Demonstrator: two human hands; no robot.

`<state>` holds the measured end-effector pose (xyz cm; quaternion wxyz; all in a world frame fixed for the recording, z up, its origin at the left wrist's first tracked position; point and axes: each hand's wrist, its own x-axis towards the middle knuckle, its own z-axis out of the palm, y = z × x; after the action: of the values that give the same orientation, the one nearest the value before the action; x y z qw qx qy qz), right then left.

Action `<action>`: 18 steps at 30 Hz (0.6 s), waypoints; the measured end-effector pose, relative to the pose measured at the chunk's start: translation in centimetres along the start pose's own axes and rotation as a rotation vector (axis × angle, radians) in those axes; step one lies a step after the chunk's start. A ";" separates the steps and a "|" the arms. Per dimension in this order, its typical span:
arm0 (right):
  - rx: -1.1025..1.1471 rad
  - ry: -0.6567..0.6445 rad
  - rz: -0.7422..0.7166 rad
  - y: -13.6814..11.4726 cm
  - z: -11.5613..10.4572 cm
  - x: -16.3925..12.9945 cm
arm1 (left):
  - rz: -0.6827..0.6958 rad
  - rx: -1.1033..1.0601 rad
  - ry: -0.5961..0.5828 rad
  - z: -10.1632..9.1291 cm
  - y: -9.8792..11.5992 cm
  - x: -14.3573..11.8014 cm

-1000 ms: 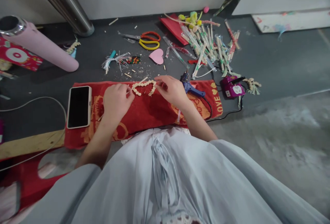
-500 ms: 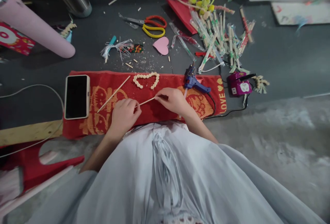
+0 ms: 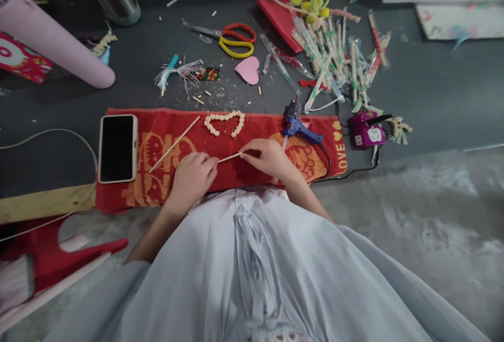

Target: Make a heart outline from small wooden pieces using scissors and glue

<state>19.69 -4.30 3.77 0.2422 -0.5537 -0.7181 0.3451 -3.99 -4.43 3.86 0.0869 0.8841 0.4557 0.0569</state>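
Observation:
A thin pale wooden stick (image 3: pixel 229 157) spans the gap between my two hands, low over a red and orange towel (image 3: pixel 228 174). My left hand (image 3: pixel 195 175) is closed on its left end, and my right hand (image 3: pixel 264 157) pinches the right end between thumb and fingers. Another wooden stick (image 3: pixel 174 144) lies slanted on the towel, left of my hands. Just beyond them sits a heart-shaped outline of small pale pieces (image 3: pixel 224 117), open at its lower point. A blue glue gun (image 3: pixel 299 127) rests on the towel, right of my right hand.
A phone (image 3: pixel 117 148) lies on the towel's left end. Behind are scissors (image 3: pixel 232 40), a pink paper heart (image 3: pixel 248 70) and a pile of wrapped sticks (image 3: pixel 331 58). A pink bottle (image 3: pixel 66 42) leans in from the left. A purple box (image 3: pixel 367 130) with a cord stands right.
Both hands have shifted slightly right with the stick. A little more of the stick shows beside my left fingers. The other things keep their places.

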 end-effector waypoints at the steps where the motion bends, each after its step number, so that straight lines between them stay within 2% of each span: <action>1: 0.001 -0.002 -0.002 0.0 0.0 0.0 | 0.007 0.008 0.005 0.0 0.0 0.0; 6: -0.012 -0.019 -0.016 -0.1 -0.1 0.2 | 0.059 0.025 0.062 0.0 -0.3 -0.1; 14: -0.110 -0.047 -0.126 -0.3 -0.7 0.7 | 0.096 0.043 0.180 -0.2 -1.0 0.0; 18: -0.181 0.073 -0.115 -0.3 -2.0 1.4 | -0.001 0.048 0.294 -0.7 -0.7 0.8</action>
<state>20.56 -2.51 5.28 0.2365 -0.5432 -0.7678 0.2440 -4.22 -3.31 4.46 -0.0018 0.8677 0.4653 0.1749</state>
